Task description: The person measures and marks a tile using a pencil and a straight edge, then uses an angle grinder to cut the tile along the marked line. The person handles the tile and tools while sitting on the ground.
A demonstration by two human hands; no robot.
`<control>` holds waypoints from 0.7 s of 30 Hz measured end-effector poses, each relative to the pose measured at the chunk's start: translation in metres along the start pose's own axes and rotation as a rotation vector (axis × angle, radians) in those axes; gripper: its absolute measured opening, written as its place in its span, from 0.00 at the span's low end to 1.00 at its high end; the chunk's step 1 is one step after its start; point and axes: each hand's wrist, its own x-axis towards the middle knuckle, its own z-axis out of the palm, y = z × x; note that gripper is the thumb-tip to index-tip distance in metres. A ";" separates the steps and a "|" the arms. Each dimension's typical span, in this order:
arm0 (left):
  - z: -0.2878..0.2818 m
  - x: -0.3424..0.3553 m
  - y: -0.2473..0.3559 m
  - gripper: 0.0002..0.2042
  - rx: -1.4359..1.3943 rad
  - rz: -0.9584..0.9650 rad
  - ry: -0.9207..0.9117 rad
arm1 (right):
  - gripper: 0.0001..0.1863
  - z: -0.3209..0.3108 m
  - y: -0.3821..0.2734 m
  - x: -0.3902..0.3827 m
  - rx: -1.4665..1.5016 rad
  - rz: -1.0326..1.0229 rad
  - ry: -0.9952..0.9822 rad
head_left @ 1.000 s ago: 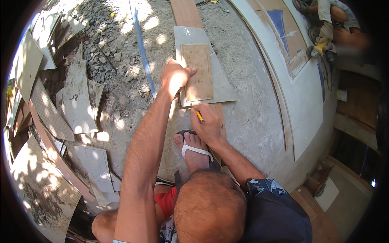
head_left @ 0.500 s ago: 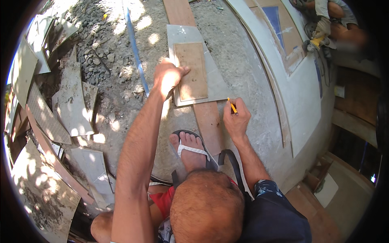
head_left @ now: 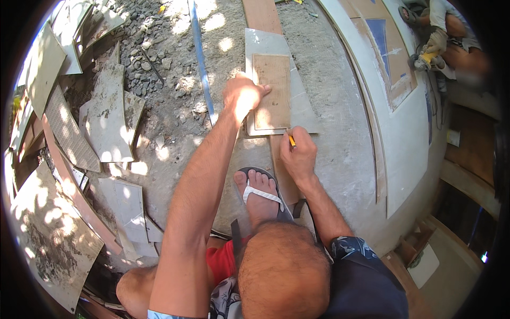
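My left hand grips the left edge of a small tan wooden rectangle lying on a grey, angled sheet offcut, thumb on top. My right hand is closed around a yellow pencil at the lower right corner of the tan piece, by the grey sheet's edge. Beneath both runs a long pinkish plank. My foot in a sandal rests just below the boards.
Broken sheet offcuts pile on the left beside gravel. A blue strip lies on the rough concrete. Large white panels lie at right; beyond them a co-worker's gloved hand holds a yellow power tool.
My right hand with the pencil moved from the sheet's bottom middle out past its right side, then back left to the tan piece's corner. My left hand stays on the tan piece.
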 end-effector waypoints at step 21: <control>0.012 -0.011 -0.011 0.31 -0.135 0.109 0.176 | 0.08 0.018 0.008 0.179 0.469 -0.132 -0.207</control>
